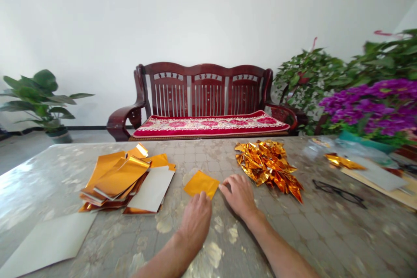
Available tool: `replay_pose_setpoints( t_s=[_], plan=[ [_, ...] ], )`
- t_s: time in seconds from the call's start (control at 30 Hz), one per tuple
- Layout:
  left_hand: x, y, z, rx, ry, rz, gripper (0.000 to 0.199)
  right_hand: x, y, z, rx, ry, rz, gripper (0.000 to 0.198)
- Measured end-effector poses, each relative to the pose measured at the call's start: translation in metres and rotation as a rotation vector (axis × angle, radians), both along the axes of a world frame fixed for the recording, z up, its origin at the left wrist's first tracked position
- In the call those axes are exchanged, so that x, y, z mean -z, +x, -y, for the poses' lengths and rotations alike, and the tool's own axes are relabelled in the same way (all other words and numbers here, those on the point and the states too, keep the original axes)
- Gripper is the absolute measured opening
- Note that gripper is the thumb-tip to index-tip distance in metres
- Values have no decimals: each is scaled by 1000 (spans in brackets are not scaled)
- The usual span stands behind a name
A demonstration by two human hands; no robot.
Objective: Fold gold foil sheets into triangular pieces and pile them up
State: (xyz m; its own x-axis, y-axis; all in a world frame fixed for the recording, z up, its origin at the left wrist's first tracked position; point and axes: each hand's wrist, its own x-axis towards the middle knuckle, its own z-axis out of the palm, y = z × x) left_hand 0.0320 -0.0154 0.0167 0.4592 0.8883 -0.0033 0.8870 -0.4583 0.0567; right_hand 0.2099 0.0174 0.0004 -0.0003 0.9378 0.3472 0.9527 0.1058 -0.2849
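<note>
A small square of gold foil paper (198,183) lies turned cornerwise on the table in front of me. My left hand (198,213) is closed at its near edge, the fingers bunched together over the paper. At the right corner of the same square, my right hand (239,195) pinches with thumb and forefinger, the other fingers curled. Left of my hands sits a loose stack of gold foil sheets (122,178), with one white-backed sheet (151,189) face down on it. Beyond my right hand is a heap of folded shiny gold foil pieces (269,165).
A patterned cloth covers the table (156,247). A pale sheet (52,241) lies at the near left. Black eyeglasses (339,192), a board (384,186) and purple flowers (374,104) are at right. A wooden bench (208,91) stands behind, with a potted plant (45,100) far left.
</note>
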Motion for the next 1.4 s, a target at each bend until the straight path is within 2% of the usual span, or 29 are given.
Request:
replay_pose_setpoints(
  t_s=[0.3,0.57,0.63,0.77,0.9,1.0,1.1,1.27,1.33,1.4],
  plan=[
    [11,0,-5,39,-6,159,29,1,-17,-3,-25,-58,-143,11],
    [18,-4,-12,-39,-27,448,26,6,-26,-3,-52,-14,-171,12],
    [21,-7,-15,-69,29,574,26,8,-26,-3,-73,22,-180,12],
    [25,-13,-24,-74,284,807,33,7,-28,0,-200,151,-202,8],
    [23,-19,-28,-23,441,853,61,-1,-28,4,-326,338,-131,5],
    [23,-22,-30,27,475,874,68,-8,-27,8,-409,445,-54,11],
    [23,-24,-32,60,451,928,59,-13,-27,11,-445,515,8,17],
    [21,-25,-35,87,414,1036,20,-14,-28,12,-423,557,-34,13],
    [19,-26,-35,111,416,1093,16,-13,-26,11,-365,551,-97,11],
    [18,-27,-35,134,411,1139,18,-12,-22,11,-314,527,-122,18]
  ],
)
